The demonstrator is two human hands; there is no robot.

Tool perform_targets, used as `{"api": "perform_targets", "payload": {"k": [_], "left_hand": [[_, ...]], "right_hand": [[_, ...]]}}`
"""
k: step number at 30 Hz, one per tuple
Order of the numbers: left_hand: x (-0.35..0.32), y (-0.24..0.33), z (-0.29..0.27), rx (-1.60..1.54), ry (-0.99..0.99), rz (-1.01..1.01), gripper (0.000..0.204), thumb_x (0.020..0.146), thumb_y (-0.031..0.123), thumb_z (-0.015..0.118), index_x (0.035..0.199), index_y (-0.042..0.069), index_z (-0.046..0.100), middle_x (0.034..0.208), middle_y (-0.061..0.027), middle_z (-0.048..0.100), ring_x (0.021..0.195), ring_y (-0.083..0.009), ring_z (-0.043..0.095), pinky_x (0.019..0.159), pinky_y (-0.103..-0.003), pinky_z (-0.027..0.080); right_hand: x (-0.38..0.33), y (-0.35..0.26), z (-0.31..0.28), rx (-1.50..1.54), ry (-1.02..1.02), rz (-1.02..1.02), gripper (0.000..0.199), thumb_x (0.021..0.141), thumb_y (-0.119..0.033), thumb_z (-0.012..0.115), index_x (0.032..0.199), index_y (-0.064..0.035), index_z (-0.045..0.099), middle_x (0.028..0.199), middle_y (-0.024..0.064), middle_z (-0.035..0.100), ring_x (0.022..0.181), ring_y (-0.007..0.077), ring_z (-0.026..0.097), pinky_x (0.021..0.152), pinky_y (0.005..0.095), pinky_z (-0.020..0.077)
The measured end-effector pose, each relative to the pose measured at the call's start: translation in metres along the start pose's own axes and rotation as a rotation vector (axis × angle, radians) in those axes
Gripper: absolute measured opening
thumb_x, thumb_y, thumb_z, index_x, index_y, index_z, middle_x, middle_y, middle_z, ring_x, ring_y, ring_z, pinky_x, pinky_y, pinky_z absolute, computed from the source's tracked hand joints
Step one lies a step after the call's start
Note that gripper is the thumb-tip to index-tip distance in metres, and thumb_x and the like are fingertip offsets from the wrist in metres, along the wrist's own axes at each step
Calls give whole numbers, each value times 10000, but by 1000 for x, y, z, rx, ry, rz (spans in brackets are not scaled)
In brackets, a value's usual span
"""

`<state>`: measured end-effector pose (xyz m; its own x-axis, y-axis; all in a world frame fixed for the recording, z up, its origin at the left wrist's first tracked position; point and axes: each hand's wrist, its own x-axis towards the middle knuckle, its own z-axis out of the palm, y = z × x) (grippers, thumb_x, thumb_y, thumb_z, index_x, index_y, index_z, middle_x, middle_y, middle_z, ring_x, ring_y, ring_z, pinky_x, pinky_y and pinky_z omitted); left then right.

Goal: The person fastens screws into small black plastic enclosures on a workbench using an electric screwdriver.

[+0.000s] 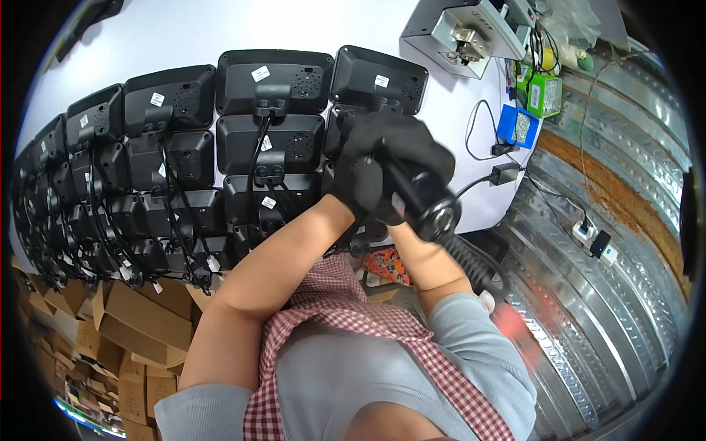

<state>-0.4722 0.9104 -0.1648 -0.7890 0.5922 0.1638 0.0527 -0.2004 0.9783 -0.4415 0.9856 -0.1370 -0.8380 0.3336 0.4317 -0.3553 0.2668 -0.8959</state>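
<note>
My right hand (419,143), in a black glove, is wrapped round a black electric screwdriver (421,192). The tool is tilted, its rear end toward me, and a coiled black cord (474,266) trails from it. Its tip is hidden beneath the gloves. Close against it on the left is my left hand (358,178), also black-gloved; its fingers are mostly hidden, and I cannot make out what they hold. Both hands are over a black monitor-like housing (337,125), largely covered by them. Another such housing (380,79), back up with a white label, lies just beyond.
Rows of similar black housings (276,73) with cables cover the white table (294,26) to the left. At the back right stands a grey metal machine (460,40), near a blue box of small parts (518,126) and a green box (544,95). Cardboard boxes (147,323) lie lower left.
</note>
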Motion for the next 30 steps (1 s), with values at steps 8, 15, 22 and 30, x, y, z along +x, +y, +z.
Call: {"api": "perform_targets", "payload": {"k": [8, 15, 22, 30], "left_hand": [[8, -14, -13, -201, 51, 224, 337, 896, 384, 558, 886, 114, 760, 837, -61, 669, 828, -277, 668, 803, -395, 504], [-31, -42, 22, -175, -136, -450, 358, 1007, 331, 525, 1230, 66, 616, 1229, -129, 626, 1181, -271, 605, 1019, -408, 500], [-22, -37, 21, 767, -279, 57, 428, 838, 174, 667, 1245, 47, 628, 1288, -178, 602, 1278, -361, 536, 1169, -537, 324], [-23, -43, 27, 705, -236, 130, 421, 831, 168, 675, 1236, 63, 628, 1292, -158, 604, 1274, -357, 531, 1151, -537, 334]], "right_hand": [[-7, 8, 12, -84, -79, -43, 296, 830, -18, 725, 1105, -22, 615, 987, 150, 701, 853, 242, 693, 797, 376, 580], [21, 10, 22, -171, -38, -46, 285, 774, 5, 761, 1043, -26, 675, 958, 136, 719, 817, 239, 702, 770, 356, 577], [72, -16, -73, 20, 656, -136, 303, 936, 5, 598, 1225, -33, 513, 1095, 136, 632, 939, 232, 657, 804, 404, 629], [96, 18, -106, -587, 467, -216, 252, 914, -40, 660, 1153, -18, 583, 1029, 133, 693, 874, 232, 696, 839, 402, 605]]}}
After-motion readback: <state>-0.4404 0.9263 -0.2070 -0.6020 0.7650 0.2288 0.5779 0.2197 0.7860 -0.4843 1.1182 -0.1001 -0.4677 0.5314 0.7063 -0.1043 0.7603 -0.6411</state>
